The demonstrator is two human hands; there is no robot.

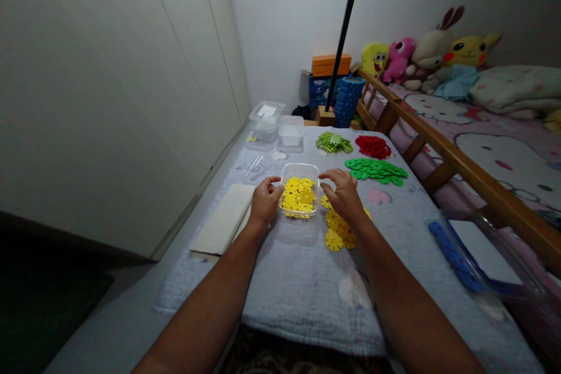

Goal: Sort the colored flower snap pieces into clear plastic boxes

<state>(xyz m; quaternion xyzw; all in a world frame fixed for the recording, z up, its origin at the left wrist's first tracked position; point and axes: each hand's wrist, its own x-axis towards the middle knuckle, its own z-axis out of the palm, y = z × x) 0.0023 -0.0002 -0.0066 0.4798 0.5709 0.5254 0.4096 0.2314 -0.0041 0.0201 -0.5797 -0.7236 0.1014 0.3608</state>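
Observation:
A clear plastic box (300,170) partly filled with yellow flower-shaped pieces (298,194) stands on a pale blue blanket (302,280). My left hand (265,200) grips the box's left wall, fingers curled round it. My right hand (344,193) hovers at the box's right rim with fingers bent and pinched together; what they hold, if anything, I cannot make out. A loose heap of yellow pieces (338,232) lies on the blanket just under and behind my right wrist.
Further back lie a light green pile (333,142), a red pile (373,146) and a green pile (376,170). Clear containers (266,120) stand at the back left. A white folded cloth (223,219) lies left. A box with blue pieces (464,257) sits right, beside a wooden bed rail (464,172).

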